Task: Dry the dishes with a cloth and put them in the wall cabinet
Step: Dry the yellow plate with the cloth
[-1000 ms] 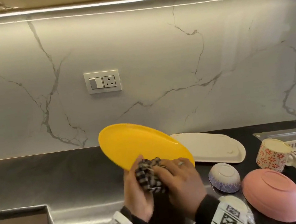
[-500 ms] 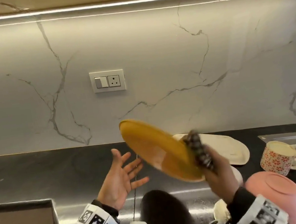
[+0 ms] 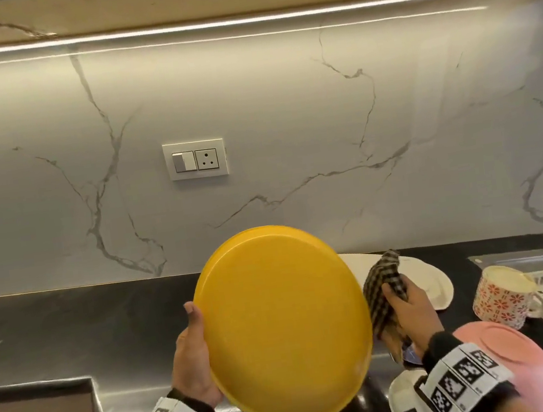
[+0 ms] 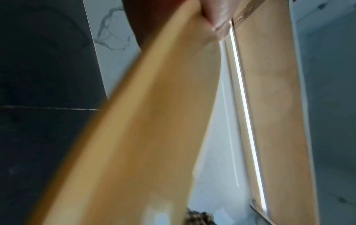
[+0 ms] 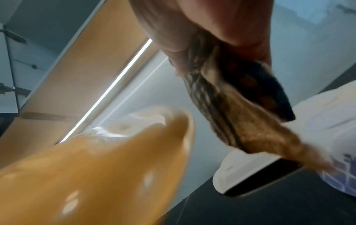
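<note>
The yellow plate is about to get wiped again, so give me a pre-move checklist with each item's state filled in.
1. Left hand grips the yellow plate at its left rim: ok.
2. Right hand holds the checked cloth: ok.
3. Cloth touching the plate: cannot tell; it sits beside the right rim.
4. Plate held off the counter: ok.
5. Plate dry: not ok; the right wrist view shows droplet-like spots.
6. Wall cabinet open: cannot tell.

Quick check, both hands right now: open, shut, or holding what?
Left hand: grips the left rim of the yellow plate, held up off the counter.
Right hand: clutches the bunched checked cloth, beside the plate's right edge.
</note>
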Motion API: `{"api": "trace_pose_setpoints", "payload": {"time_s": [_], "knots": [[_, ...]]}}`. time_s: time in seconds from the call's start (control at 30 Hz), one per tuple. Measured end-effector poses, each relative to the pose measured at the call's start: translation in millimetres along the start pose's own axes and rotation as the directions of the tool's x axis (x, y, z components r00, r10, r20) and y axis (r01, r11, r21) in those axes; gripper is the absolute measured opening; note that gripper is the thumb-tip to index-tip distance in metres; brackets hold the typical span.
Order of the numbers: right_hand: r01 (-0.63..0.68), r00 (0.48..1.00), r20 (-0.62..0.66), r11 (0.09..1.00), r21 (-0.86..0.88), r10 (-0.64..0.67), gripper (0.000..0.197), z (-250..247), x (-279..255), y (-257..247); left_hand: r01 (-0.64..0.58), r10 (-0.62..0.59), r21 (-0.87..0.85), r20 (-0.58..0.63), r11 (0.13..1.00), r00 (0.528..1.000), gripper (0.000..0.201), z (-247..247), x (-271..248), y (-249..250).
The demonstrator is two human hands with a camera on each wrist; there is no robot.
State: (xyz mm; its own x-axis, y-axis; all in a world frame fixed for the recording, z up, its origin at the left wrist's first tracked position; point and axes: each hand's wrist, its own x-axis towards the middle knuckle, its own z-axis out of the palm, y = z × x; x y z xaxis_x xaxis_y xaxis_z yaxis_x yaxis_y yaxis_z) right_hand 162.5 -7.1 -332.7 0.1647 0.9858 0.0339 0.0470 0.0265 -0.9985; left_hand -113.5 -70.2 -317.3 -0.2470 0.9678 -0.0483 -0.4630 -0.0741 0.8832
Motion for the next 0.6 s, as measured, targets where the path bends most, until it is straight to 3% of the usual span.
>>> {"api": "trace_pose_setpoints", "payload": {"time_s": [0.1,0.17,0.2,0.23,0.3,0.33,0.43,0.5,0.53,0.6], "knots": [[0.23,0.973,0.02,0.973,-0.035,-0.229,0.041,11,-8,-7,-0.052,0.052,0.077,-0.003,0.996,0.999,0.053,12,-1,5],[0.425,0.898,0.163,0.901,-0.086,-0.408,0.055,35,-26,-22,-0.081,0.083,0.092,-0.022,0.992,0.996,0.058,17,0,3],[0.525,0.831,0.292,0.841,-0.131,-0.474,0.058,50,-40,-25,-0.085,0.086,0.096,-0.008,0.992,0.996,0.063,19,0,1],[0.663,0.716,0.439,0.724,-0.188,-0.542,0.063,68,-53,-26,-0.085,0.084,0.108,0.014,0.991,0.996,0.068,22,-2,0],[0.875,0.48,0.654,0.369,-0.313,-0.584,0.071,97,-72,-18,-0.013,0.011,0.039,0.073,0.999,0.997,0.06,25,-7,-2],[0.902,0.431,0.691,0.253,-0.35,-0.58,0.068,105,-76,-14,0.017,-0.014,-0.02,0.123,1.0,0.992,0.047,25,-11,-2],[0.907,0.405,0.643,0.196,-0.373,-0.65,0.055,113,-64,-17,-0.074,0.085,-0.091,0.126,0.993,0.988,0.015,31,-12,0],[0.906,0.406,0.597,0.222,-0.36,-0.692,0.051,113,-48,-29,-0.14,0.152,-0.103,0.127,0.985,0.98,0.038,33,-14,5],[0.899,0.424,0.563,0.258,-0.353,-0.709,0.051,112,-37,-37,-0.194,0.195,-0.026,0.165,0.981,0.967,0.052,32,-15,6],[0.859,0.508,0.488,0.377,-0.346,-0.71,0.055,107,-13,-53,-0.275,0.25,0.103,0.205,0.956,0.946,0.069,34,-21,11]]}}
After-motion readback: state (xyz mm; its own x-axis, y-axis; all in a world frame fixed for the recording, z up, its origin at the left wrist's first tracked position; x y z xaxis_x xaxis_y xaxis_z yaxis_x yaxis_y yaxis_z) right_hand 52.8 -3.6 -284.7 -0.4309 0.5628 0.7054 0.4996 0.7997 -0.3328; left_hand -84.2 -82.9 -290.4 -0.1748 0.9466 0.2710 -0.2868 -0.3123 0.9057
